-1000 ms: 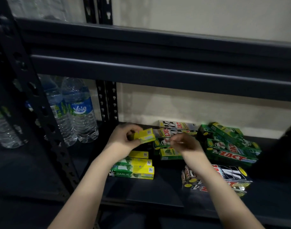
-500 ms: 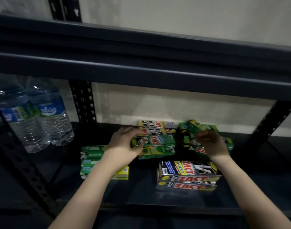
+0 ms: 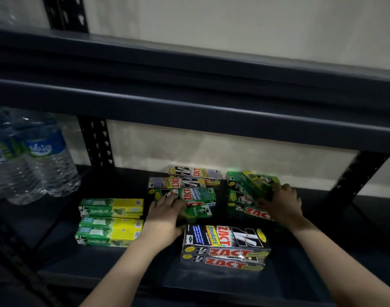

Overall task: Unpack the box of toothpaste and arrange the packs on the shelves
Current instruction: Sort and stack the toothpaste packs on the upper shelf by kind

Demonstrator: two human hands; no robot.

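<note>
Toothpaste packs lie on the dark lower shelf [image 3: 127,269]. My left hand [image 3: 165,214] covers the left end of a green Darlie pack [image 3: 197,212], thumb below it, fingertips reaching onto a green Zact pack [image 3: 189,194] in the middle pile. My right hand [image 3: 281,201] grips the right end of a tilted green pack [image 3: 256,183] on top of the green Zact pile [image 3: 247,210] at the right. Black Zact packs [image 3: 194,173] lie at the back. A black Zact Smokers stack [image 3: 225,247] sits at the front, and two stacks of green-yellow Darlie packs [image 3: 111,220] lie at the left.
Several water bottles [image 3: 50,165] stand on the neighbouring shelf at the left, beyond a perforated black upright [image 3: 96,140]. The upper shelf's beam [image 3: 189,107] hangs low above the packs. Another upright [image 3: 357,173] bounds the right side. A pale wall lies behind.
My left hand carried a Darlie pack from mid-air down to the middle pile. My right hand moved right onto the green pile and took hold of its top pack. My view shifted right.
</note>
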